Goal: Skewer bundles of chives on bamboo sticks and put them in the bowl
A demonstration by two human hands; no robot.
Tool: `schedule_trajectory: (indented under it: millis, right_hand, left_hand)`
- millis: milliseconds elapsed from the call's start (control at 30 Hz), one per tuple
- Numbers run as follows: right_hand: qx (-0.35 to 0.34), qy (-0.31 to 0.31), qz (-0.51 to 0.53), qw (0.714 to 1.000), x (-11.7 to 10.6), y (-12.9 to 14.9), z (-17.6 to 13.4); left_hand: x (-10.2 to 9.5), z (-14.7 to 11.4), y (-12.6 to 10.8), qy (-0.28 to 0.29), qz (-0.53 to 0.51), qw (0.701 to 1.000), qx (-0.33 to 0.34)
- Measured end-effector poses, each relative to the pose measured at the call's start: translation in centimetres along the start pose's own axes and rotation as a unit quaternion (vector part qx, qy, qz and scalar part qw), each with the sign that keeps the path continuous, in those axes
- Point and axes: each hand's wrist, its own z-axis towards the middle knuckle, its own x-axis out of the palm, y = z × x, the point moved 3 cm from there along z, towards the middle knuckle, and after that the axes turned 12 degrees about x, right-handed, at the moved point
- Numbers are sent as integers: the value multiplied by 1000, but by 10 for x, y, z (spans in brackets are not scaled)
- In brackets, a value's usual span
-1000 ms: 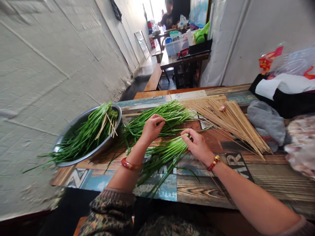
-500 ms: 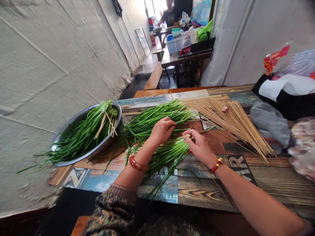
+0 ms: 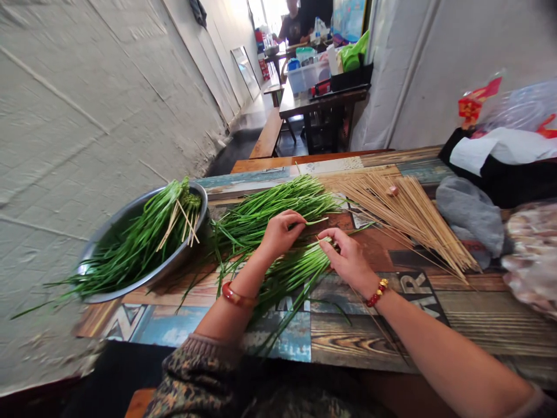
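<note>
My left hand (image 3: 285, 232) pinches a garlic chive whose pale end (image 3: 317, 220) pokes out to the right of the fingertips. My right hand (image 3: 348, 255) is closed on a thin bamboo skewer (image 3: 383, 328), which slants out below the palm toward the table's near edge. Its fingertips are at the pale ends of a row of chives (image 3: 300, 264) spread on the table; how many are on the skewer is hidden. Behind my left hand lies a loose pile of green chives (image 3: 278, 200).
At left stands a metal basin (image 3: 143, 283) holding chives and skewers. A fan of bamboo skewers (image 3: 429, 220) lies at right, near a grey plastic bag (image 3: 470, 217) and a bag of pale lumps (image 3: 533, 249). Farther off, a person (image 3: 293, 29) is behind another table (image 3: 322, 103).
The chive in my left hand now shows, its pale end sticking out toward my right hand. My right hand keeps its hold. The whole view has shifted slightly.
</note>
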Motion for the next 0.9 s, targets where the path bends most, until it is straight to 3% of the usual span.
schedule_trajectory:
  millis: [200,567,767,900]
  right_hand:
    - [-7,23,23,999,1,4,-3]
    - [14,11,37,999,-3,6,0]
    - [22,18,36,999,-3,5,-1]
    - [31,16,11,999,-4,8,-4]
  left_hand:
    - [-3,-14,-7,0,-79,993,-89]
    - [2,-14,-23,49,-49,997,-14]
    - [7,-19,-25,19,-122,992,-2]
    - [4,-22,-21,-23,-91,995,-26]
